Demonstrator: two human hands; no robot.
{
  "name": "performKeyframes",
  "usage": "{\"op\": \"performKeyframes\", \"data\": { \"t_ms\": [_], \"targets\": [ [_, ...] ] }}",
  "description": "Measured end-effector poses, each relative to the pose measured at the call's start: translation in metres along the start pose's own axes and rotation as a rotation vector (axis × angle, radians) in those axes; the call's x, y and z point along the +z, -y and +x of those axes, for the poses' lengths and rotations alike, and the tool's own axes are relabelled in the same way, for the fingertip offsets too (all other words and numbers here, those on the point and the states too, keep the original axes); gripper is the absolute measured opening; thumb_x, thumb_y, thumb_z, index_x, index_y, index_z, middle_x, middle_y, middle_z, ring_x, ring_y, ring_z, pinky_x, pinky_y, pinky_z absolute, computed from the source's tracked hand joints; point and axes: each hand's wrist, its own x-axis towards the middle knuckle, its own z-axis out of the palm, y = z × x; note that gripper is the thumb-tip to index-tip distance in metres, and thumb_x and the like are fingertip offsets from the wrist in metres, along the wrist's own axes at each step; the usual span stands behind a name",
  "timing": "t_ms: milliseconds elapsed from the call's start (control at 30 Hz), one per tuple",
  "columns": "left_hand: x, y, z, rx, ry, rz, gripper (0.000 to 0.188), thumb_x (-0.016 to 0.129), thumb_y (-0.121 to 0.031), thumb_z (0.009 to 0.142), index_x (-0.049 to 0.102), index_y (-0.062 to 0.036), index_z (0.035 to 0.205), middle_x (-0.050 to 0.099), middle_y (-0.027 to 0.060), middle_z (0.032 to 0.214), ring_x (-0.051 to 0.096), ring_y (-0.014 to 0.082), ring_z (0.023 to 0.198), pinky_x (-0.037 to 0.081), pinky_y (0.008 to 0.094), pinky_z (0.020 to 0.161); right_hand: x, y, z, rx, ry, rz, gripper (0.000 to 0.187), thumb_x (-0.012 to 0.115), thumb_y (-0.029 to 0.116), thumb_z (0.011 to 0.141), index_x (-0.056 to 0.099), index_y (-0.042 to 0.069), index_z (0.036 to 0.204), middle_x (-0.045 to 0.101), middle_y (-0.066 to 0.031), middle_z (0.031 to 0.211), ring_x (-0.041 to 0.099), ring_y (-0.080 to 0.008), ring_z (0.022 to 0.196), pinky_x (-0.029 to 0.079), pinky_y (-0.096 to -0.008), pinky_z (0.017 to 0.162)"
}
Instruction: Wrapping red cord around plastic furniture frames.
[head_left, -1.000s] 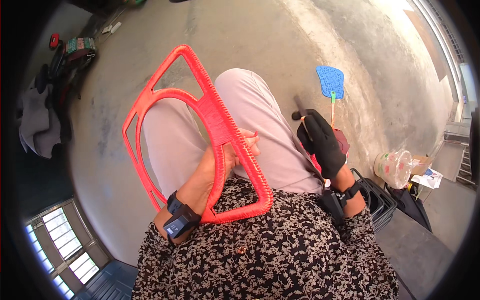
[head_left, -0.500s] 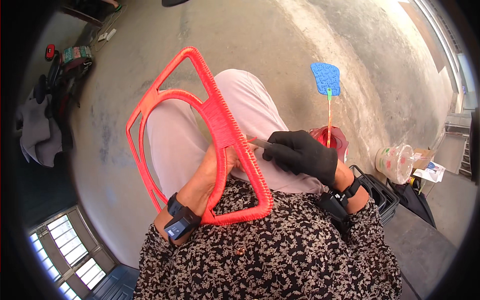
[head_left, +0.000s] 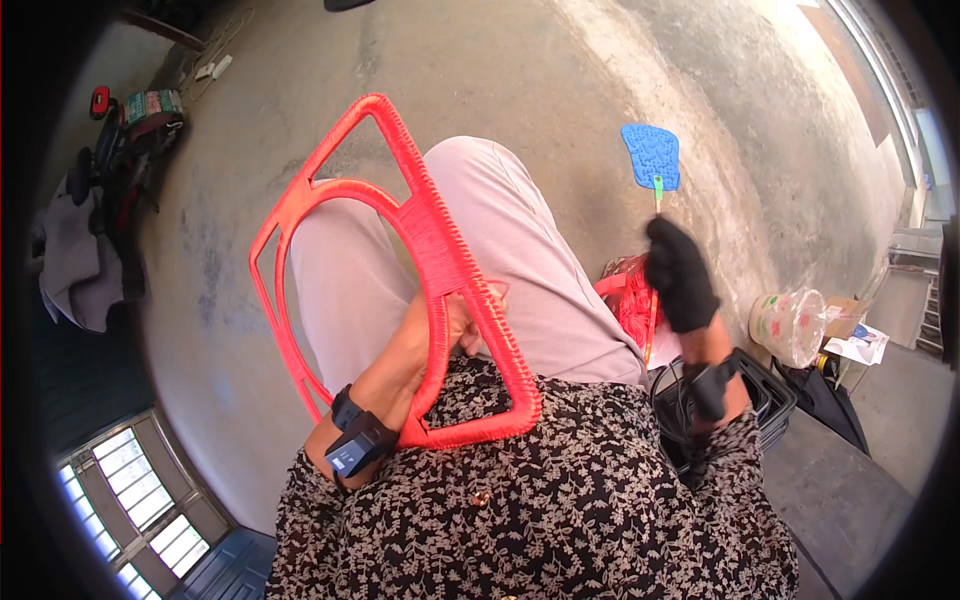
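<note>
A large frame (head_left: 436, 240) wrapped tightly in red cord lies tilted across my lap, with a curved inner bar and open gaps. My left hand (head_left: 468, 318) reaches behind its curved bar and is closed on the frame near the straight right-hand bar, which partly hides the fingers. My right hand (head_left: 682, 278), in a black glove, is raised beyond my right knee, beside the handle of a blue fly swatter (head_left: 651, 158). Motion smears its fingers, and no blade shows in it. Below that hand is a bundle of red cord (head_left: 636, 308) in a reddish bag.
A black crate (head_left: 772, 408) holding dark cables stands at my right, close to a clear plastic tub (head_left: 788, 326) and a cardboard box (head_left: 845, 314). A dark vehicle with a grey cover (head_left: 82, 262) is at the far left. Concrete floor (head_left: 500, 70) lies ahead.
My right hand has left the frame, where it held a thin metal blade, and moved right and upward toward the swatter. My left hand and the frame have barely shifted.
</note>
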Motion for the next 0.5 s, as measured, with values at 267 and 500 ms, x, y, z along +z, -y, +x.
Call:
{"op": "performKeyframes", "data": {
  "t_ms": [267, 500],
  "targets": [
    [0.007, -0.006, -0.003, -0.06, -0.011, -0.14, 0.012, 0.067, -0.013, 0.085, 0.058, -0.0067, 0.078, 0.044, -0.0077, 0.064, 0.04, 0.0025, 0.052, 0.031, 0.0183, 0.048, -0.04, -0.036, 0.014, -0.177, 0.007, -0.366, 0.019, 0.06, 0.022, 0.092, 0.059, 0.003, 0.092, 0.057, -0.0038, 0.068, 0.054, -0.0115, 0.058, 0.046, -0.026, 0.056],
    [-0.001, -0.002, -0.006, -0.1, 0.054, -0.142, 0.012, 0.067, -0.014, 0.085, 0.061, -0.0041, 0.083, 0.048, -0.0064, 0.063, 0.042, 0.0034, 0.053, 0.032, 0.0186, 0.048, 0.014, -0.004, -0.033, -0.109, 0.146, -0.448, 0.019, 0.056, 0.02, 0.093, 0.061, 0.001, 0.093, 0.053, -0.0017, 0.064, 0.053, -0.0082, 0.058, 0.045, -0.0242, 0.056]
  ]
}}
